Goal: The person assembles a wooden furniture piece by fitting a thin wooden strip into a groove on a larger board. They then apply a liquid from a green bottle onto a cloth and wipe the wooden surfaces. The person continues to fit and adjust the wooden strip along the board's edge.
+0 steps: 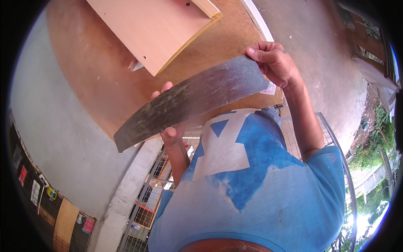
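A long, flat, dark grey-brown strip (pixel 193 98) with fine lines and pale scuffs is held up slantwise in front of my chest. Its material I cannot make out for sure. My right hand (pixel 273 63) pinches the upper right end, thumb on the near face and fingers behind. Around the strip's left half closes my left hand (pixel 171 136). Its thumb shows at the lower edge and two fingertips at the upper edge; the strip hides the rest. Beyond it lies a brown wooden board (pixel 88 71), with a pale wooden panel piece (pixel 155 31) on top.
Close below my right hand is a small printed label (pixel 269 89) on the board's near corner. A metal grid railing (pixel 350 189) stands around my body. To the left runs a concrete ledge (pixel 126 185). Shelves with small items line the lower left; greenery (pixel 380 134) shows at right.
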`<control>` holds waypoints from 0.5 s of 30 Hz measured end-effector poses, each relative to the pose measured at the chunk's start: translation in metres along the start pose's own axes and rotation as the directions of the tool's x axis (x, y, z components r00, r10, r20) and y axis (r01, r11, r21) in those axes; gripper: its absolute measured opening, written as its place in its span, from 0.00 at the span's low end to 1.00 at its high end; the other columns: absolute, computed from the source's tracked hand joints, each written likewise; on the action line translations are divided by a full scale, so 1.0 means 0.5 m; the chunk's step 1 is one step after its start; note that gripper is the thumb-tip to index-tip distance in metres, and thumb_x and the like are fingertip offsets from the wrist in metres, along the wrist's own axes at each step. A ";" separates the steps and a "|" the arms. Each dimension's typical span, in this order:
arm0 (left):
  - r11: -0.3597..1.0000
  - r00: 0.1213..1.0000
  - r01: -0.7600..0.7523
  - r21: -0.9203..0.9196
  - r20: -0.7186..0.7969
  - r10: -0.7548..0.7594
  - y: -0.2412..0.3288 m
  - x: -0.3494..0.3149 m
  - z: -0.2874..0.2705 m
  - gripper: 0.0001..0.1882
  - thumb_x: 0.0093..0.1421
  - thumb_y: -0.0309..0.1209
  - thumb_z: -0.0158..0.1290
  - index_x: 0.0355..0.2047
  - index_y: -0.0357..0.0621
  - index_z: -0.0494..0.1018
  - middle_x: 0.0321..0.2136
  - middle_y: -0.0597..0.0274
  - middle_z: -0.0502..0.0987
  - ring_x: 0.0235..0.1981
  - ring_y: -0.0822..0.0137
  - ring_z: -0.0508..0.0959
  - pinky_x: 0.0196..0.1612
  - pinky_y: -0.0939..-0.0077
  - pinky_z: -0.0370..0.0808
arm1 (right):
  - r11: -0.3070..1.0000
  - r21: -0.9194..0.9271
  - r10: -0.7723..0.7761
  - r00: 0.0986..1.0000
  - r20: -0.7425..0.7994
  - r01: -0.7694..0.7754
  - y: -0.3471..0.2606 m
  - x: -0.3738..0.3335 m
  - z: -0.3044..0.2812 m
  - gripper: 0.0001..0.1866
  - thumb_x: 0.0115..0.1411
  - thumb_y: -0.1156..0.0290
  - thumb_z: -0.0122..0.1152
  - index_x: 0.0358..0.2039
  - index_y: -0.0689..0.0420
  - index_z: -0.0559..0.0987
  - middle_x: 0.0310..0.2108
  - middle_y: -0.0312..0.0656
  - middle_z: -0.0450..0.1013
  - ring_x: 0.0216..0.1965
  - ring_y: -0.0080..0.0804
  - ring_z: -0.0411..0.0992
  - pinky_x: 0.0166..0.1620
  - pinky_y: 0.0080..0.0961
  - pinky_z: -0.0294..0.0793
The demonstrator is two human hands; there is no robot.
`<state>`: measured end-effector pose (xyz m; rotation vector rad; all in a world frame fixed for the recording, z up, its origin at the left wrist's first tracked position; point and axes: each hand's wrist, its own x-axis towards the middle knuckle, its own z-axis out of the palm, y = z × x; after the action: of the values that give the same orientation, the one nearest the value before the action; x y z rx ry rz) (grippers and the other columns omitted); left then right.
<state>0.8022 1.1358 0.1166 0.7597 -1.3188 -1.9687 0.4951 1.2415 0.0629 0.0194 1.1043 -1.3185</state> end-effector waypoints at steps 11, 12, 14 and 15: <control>0.988 0.999 0.038 -0.152 0.035 -0.033 -0.029 -0.025 0.008 0.48 0.53 0.56 0.65 0.69 0.56 0.58 0.69 0.57 0.58 0.67 0.57 0.63 0.68 0.51 0.64 | 0.886 0.400 -0.273 0.961 0.037 0.236 0.019 0.002 -0.017 0.10 0.70 0.70 0.53 0.38 0.64 0.78 0.25 0.36 0.76 0.25 0.25 0.78 0.28 0.19 0.81; 0.988 0.999 0.029 -0.150 0.046 -0.023 -0.028 -0.019 0.011 0.47 0.53 0.56 0.65 0.69 0.56 0.58 0.69 0.58 0.58 0.67 0.57 0.63 0.68 0.50 0.64 | 0.861 0.384 -0.353 0.935 -0.022 0.334 0.019 0.010 -0.055 0.12 0.72 0.68 0.50 0.39 0.64 0.76 0.25 0.38 0.75 0.25 0.29 0.78 0.30 0.23 0.81; 0.989 0.998 0.016 -0.146 0.063 -0.006 -0.026 -0.005 0.013 0.47 0.54 0.56 0.65 0.69 0.57 0.58 0.70 0.60 0.58 0.68 0.56 0.63 0.68 0.50 0.64 | 0.808 0.307 -0.456 0.864 -0.216 0.503 0.005 0.012 -0.125 0.09 0.69 0.69 0.55 0.40 0.63 0.77 0.26 0.38 0.75 0.26 0.28 0.78 0.30 0.25 0.81; 0.991 0.998 0.014 -0.136 0.065 -0.005 -0.027 -0.005 0.014 0.47 0.54 0.56 0.65 0.69 0.57 0.57 0.70 0.60 0.58 0.68 0.56 0.63 0.68 0.50 0.64 | 0.783 0.252 -0.495 0.816 -0.299 0.568 0.003 0.012 -0.161 0.10 0.67 0.69 0.59 0.40 0.64 0.78 0.26 0.38 0.75 0.26 0.29 0.78 0.30 0.25 0.81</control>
<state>0.7961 1.1457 0.1065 0.6429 -1.2040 -2.0831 0.4450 1.2840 0.0157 0.1085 1.0982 -2.0567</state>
